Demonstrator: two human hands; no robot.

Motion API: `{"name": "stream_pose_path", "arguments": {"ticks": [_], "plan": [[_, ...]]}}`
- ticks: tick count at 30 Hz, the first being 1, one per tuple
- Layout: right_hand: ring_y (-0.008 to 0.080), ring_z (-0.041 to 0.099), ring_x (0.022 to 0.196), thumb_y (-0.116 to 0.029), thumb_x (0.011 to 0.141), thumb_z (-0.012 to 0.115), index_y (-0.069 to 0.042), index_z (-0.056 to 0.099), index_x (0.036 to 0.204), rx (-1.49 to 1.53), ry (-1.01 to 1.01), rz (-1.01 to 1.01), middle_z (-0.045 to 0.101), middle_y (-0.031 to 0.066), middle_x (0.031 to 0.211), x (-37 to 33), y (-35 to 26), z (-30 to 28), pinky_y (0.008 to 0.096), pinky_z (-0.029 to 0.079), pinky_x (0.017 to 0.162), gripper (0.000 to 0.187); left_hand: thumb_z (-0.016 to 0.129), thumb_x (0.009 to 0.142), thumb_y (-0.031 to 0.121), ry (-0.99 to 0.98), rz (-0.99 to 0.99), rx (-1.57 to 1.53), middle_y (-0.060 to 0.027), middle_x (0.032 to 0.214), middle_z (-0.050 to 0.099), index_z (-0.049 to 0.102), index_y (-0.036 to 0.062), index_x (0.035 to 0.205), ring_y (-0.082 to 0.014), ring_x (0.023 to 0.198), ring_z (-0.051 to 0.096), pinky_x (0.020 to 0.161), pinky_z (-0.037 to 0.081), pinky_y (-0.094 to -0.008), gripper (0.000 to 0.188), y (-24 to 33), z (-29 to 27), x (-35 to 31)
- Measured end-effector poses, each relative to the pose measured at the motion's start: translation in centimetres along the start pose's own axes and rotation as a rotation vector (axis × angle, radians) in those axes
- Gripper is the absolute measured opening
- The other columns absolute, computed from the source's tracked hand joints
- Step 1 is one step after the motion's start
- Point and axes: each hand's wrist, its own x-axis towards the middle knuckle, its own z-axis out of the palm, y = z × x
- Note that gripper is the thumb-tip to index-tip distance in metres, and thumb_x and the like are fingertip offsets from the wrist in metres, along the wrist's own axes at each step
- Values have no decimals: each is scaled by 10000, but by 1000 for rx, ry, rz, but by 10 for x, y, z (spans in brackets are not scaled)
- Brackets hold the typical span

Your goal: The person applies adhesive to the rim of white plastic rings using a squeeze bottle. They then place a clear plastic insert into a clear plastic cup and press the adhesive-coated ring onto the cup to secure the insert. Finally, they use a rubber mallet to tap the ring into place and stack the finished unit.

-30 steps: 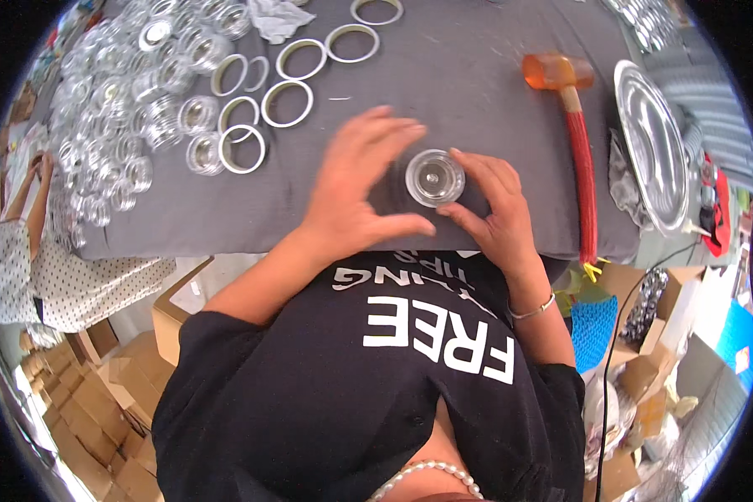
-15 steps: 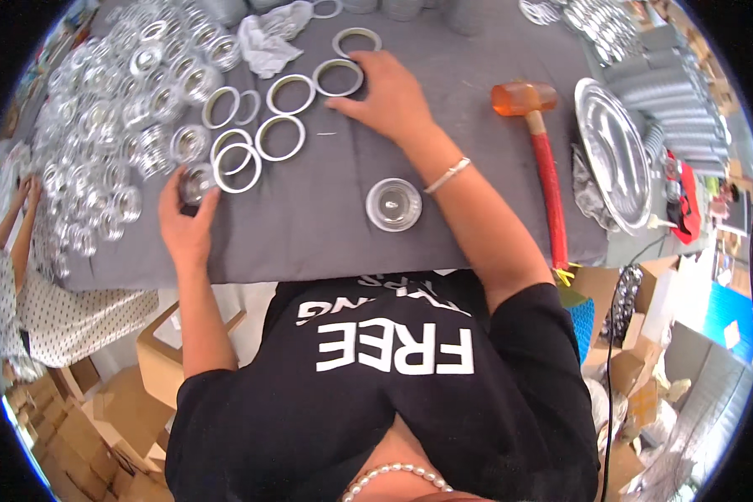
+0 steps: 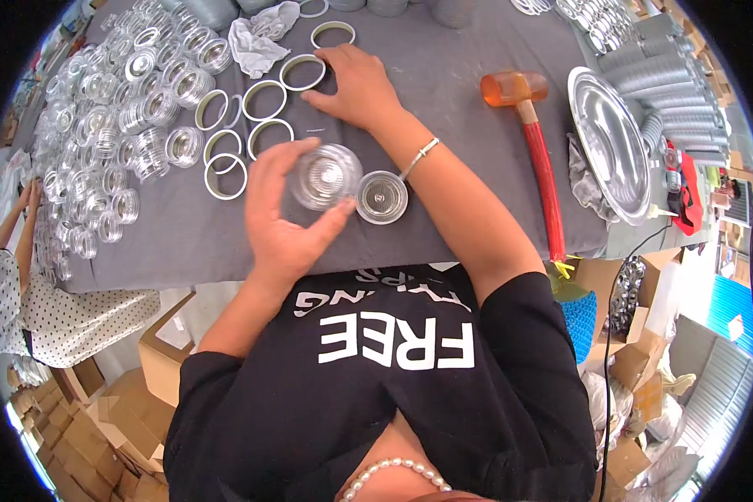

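Note:
My left hand (image 3: 278, 219) is closed round a clear ribbed glass cup (image 3: 325, 177), held above the cloth with thumb and fingers at its sides. Just right of it a second round clear glass cup (image 3: 382, 197) stands on the cloth, near my right wrist. My right hand (image 3: 358, 88) reaches to the far middle, thumb and fingers spread, beside a silver ring (image 3: 289, 84). Its fingertips are close to another ring (image 3: 333, 26); whether they touch it I cannot tell. Several more silver rings (image 3: 264, 85) lie to the left, two of them overlapping.
Many clear glass cups (image 3: 100, 125) are heaped on the left. A mallet (image 3: 527, 117) with an amber head and red handle lies right, beside an oval metal tray (image 3: 619, 142). Stacked grey metal parts (image 3: 669, 84) stand far right. Another person's hands (image 3: 32, 197) show at the left edge.
My left hand has lifted a glass cup from beside the rings and carried it right, towards the standing cup. My right hand has shifted slightly in view along with the whole scene, staying by the rings.

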Motion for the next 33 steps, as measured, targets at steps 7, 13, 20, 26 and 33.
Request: {"name": "stream_pose_path", "arguments": {"ticks": [7, 13, 20, 26, 33], "plan": [[301, 609, 1159, -550, 703, 816, -115, 665, 1257, -61, -63, 75, 647, 112, 1200, 8, -8, 0, 482, 467, 954, 721, 880, 656, 175, -271, 114, 1, -129, 1210, 632, 666, 44, 1223, -301, 1124, 597, 983, 468, -392, 621, 8, 31, -5], [295, 621, 1169, -579, 727, 813, -111, 671, 1259, -86, -38, 46, 651, 97, 1249, 11, -8, 1, 472, 475, 978, 723, 899, 657, 171, -311, -7, -169, -112, 1173, 614, 656, 34, 1259, -263, 1103, 596, 979, 468, -368, 664, -11, 45, -10], [285, 631, 1171, -423, 741, 864, -44, 656, 1259, 129, 0, 121, 664, 120, 1251, 17, -3, -4, 431, 500, 992, 675, 922, 681, 300, -296, -7, -234, -132, 1254, 593, 572, 22, 1380, -274, 1151, 587, 1016, 457, -383, 829, -17, 45, -12], [292, 668, 1047, -255, 656, 911, -35, 670, 1259, 567, -20, 81, 688, 137, 1120, -52, -31, -142, 360, 523, 934, 686, 875, 747, 372, -69, -3, -359, -164, 1331, 580, 509, 0, 1441, -301, 1215, 568, 1047, 441, -419, 868, -21, 25, -21], [310, 592, 1121, -273, 641, 882, -84, 663, 1256, 237, -189, 48, 660, 103, 1143, -118, -78, -164, 463, 399, 1047, 680, 790, 828, 392, -264, 102, -306, -167, 1433, 549, 540, 18, 1444, -333, 1303, 520, 1081, 413, -446, 763, -17, 27, -17]]}}
